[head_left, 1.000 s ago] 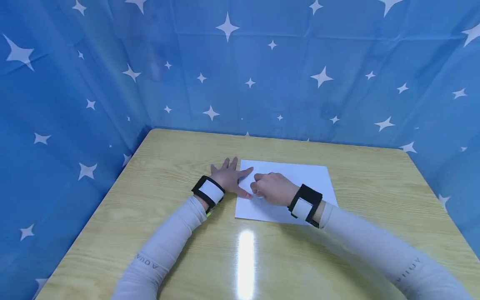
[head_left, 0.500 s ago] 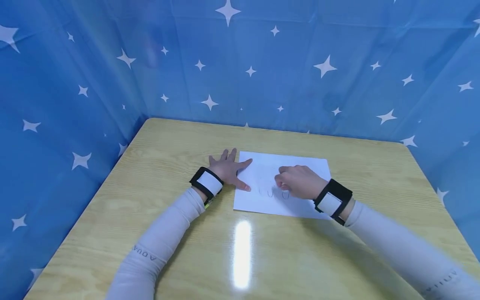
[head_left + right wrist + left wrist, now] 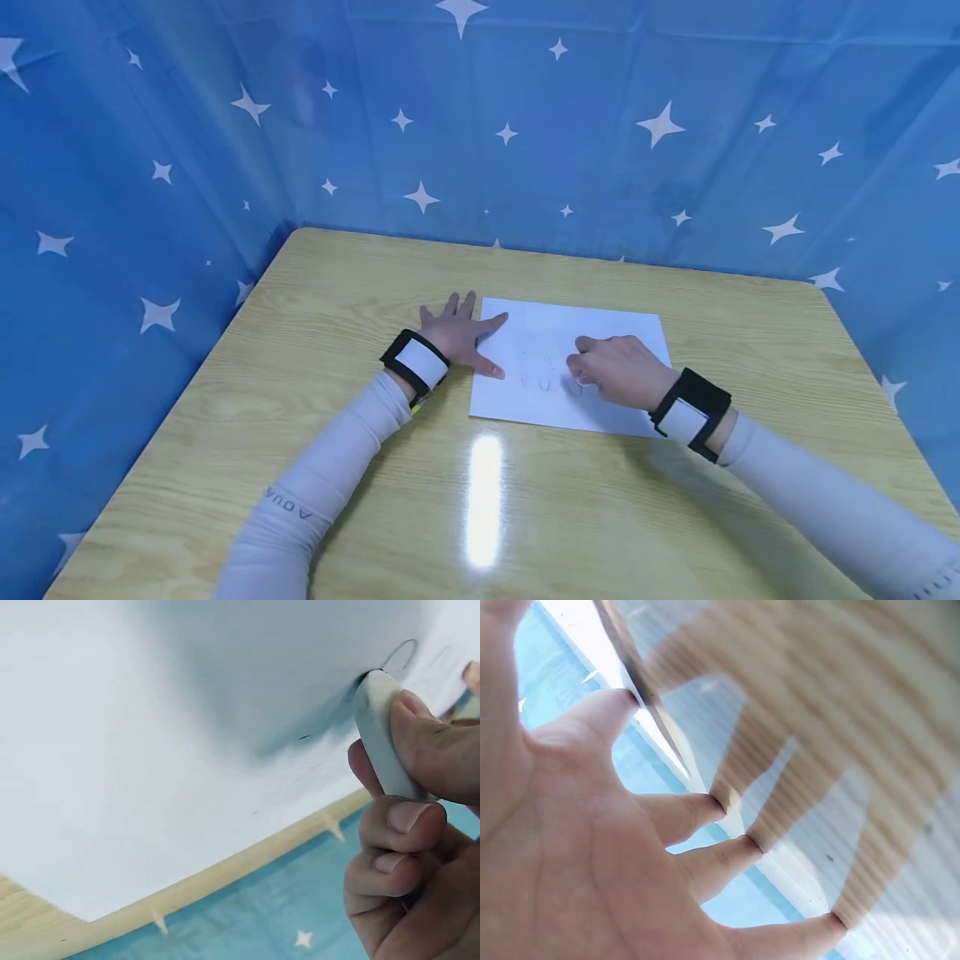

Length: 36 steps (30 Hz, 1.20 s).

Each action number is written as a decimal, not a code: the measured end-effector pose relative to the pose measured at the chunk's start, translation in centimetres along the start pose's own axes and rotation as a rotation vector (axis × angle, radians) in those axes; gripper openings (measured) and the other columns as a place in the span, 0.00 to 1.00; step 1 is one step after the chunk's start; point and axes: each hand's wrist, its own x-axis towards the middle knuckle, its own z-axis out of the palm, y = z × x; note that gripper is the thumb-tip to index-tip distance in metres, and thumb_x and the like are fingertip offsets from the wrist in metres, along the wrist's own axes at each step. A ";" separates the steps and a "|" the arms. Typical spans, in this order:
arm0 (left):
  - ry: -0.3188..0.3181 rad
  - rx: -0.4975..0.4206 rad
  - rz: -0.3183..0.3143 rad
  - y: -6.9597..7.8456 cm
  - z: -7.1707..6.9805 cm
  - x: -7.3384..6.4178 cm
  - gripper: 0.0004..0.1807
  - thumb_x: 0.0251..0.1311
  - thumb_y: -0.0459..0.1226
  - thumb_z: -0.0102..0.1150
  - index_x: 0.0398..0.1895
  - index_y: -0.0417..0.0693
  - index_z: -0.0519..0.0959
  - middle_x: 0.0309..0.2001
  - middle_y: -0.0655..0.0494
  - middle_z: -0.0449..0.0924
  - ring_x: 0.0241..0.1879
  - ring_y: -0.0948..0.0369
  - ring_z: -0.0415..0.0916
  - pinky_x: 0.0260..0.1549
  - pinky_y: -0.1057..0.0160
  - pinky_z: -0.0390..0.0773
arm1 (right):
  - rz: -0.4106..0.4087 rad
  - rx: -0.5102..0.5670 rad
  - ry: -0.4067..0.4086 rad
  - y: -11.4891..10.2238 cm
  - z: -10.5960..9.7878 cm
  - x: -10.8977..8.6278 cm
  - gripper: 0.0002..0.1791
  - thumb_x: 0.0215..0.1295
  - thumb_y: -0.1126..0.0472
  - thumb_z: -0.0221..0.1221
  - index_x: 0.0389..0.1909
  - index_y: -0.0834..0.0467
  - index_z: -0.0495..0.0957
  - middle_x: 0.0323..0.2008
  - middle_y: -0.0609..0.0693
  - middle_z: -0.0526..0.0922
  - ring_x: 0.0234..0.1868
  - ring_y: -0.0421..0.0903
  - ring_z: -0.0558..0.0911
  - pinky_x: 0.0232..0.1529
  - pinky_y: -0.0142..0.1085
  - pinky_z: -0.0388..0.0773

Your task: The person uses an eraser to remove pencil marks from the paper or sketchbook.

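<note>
A white sheet of paper lies on the wooden table, with faint dark curved lines across its middle. My left hand is spread at the paper's left edge, thumb and forefinger on the sheet and the other fingertips on the table. In the right wrist view, a white eraser is pinched between the thumb and fingers of my right hand. Its tip meets the paper at the end of a drawn loop. From the head view, the hand hides most of the eraser.
The wooden table extends around the sheet on all sides. A blue curtain with white stars hangs behind its far edge and along the left. A bright light reflection shows on the tabletop nearer me.
My right hand has moved rightward over the paper with the eraser, uncovering curved lines to its left. The left hand stays at the paper's left edge. The head view has tilted slightly down.
</note>
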 end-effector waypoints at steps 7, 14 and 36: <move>-0.021 -0.005 -0.025 -0.3 1.9 -0.4 0.57 0.42 0.72 0.58 0.76 0.72 0.47 0.77 0.40 0.34 0.72 0.40 0.31 0.59 0.22 0.45 | -0.038 0.080 0.014 -2.9 0.9 3.3 0.05 0.53 0.63 0.68 0.31 0.51 0.84 0.25 0.45 0.77 0.19 0.38 0.71 0.22 0.34 0.76; -0.011 -0.011 -0.021 0.0 2.8 -1.0 0.57 0.40 0.73 0.57 0.76 0.73 0.48 0.77 0.39 0.35 0.72 0.40 0.32 0.58 0.21 0.46 | -0.081 0.003 0.008 -3.9 1.7 3.0 0.04 0.55 0.60 0.68 0.32 0.51 0.84 0.25 0.46 0.77 0.18 0.37 0.70 0.20 0.33 0.76; 0.004 0.025 -0.010 0.2 0.2 0.1 0.57 0.41 0.73 0.57 0.76 0.73 0.46 0.77 0.40 0.33 0.72 0.41 0.29 0.59 0.22 0.44 | -0.020 -0.047 0.023 -1.3 0.2 1.1 0.04 0.53 0.60 0.69 0.29 0.52 0.83 0.23 0.46 0.75 0.16 0.39 0.68 0.19 0.35 0.74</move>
